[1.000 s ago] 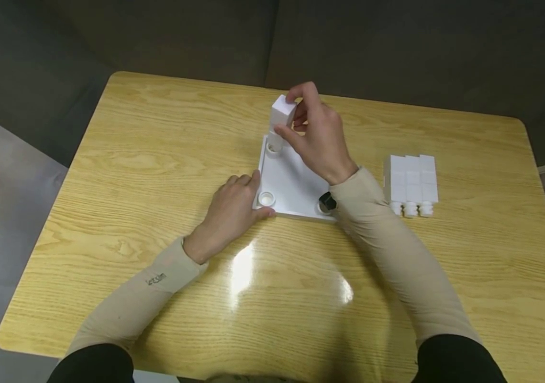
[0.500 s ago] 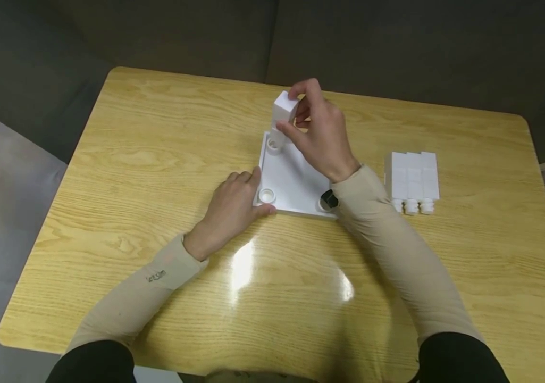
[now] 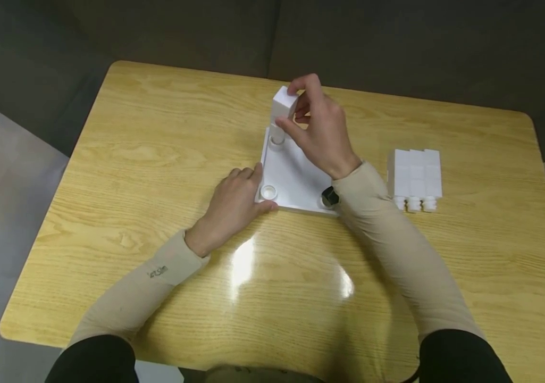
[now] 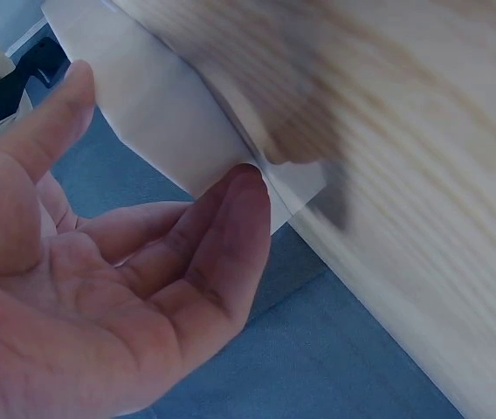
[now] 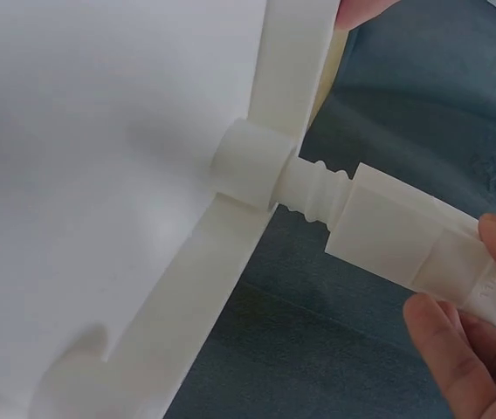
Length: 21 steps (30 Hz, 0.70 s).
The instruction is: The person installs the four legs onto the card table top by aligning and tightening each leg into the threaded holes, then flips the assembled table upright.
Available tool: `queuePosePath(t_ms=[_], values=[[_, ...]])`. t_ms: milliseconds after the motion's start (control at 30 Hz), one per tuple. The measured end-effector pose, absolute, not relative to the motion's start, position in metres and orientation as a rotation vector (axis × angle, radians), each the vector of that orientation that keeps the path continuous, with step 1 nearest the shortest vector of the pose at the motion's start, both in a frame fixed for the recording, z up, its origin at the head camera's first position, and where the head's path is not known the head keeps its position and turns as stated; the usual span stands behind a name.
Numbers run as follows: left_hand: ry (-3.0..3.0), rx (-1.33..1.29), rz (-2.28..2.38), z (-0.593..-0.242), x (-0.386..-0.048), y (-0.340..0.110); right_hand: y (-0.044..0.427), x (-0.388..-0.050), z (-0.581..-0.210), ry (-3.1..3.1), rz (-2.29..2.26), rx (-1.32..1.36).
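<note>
A white square plate (image 3: pixel 296 183) with raised ring sockets lies on the table. My left hand (image 3: pixel 231 207) grips its near left corner, thumb at the front edge and fingers along the left side; in the left wrist view the fingers (image 4: pixel 246 196) curl against the plate (image 4: pixel 156 96). With thumb and fingertips, my right hand (image 3: pixel 322 127) pinches a white block (image 3: pixel 282 106) upright at the far left socket (image 3: pixel 277 143). The right wrist view shows the block's (image 5: pixel 396 227) ridged end at the mouth of the socket (image 5: pixel 252 164), with ridges visible outside it.
Several white blocks (image 3: pixel 417 173) with ridged ends lie side by side on the table (image 3: pixel 483 213), right of the plate. The near left socket (image 3: pixel 268 192) holds nothing. A dark wristband (image 3: pixel 329 197) on my right arm partly covers the near right socket.
The block's ridged end has shifted slightly and now lines up with the far left socket. My left hand keeps its hold on the plate's corner. The head view has shifted slightly.
</note>
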<state>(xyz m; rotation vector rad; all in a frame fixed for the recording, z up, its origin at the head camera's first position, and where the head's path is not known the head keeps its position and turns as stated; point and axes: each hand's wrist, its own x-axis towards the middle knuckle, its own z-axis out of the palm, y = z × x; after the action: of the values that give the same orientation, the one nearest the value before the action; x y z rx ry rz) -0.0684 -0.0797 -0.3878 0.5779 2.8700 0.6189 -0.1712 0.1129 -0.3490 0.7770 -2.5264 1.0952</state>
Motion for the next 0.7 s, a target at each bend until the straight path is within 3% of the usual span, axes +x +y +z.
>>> queuePosePath(t_ms=[700], values=[[2.862,0.582,0.581,-0.3853,-0.0654,-0.0792,0.1100,-0.1693,-0.3537,-2.527,1.116,0.786]])
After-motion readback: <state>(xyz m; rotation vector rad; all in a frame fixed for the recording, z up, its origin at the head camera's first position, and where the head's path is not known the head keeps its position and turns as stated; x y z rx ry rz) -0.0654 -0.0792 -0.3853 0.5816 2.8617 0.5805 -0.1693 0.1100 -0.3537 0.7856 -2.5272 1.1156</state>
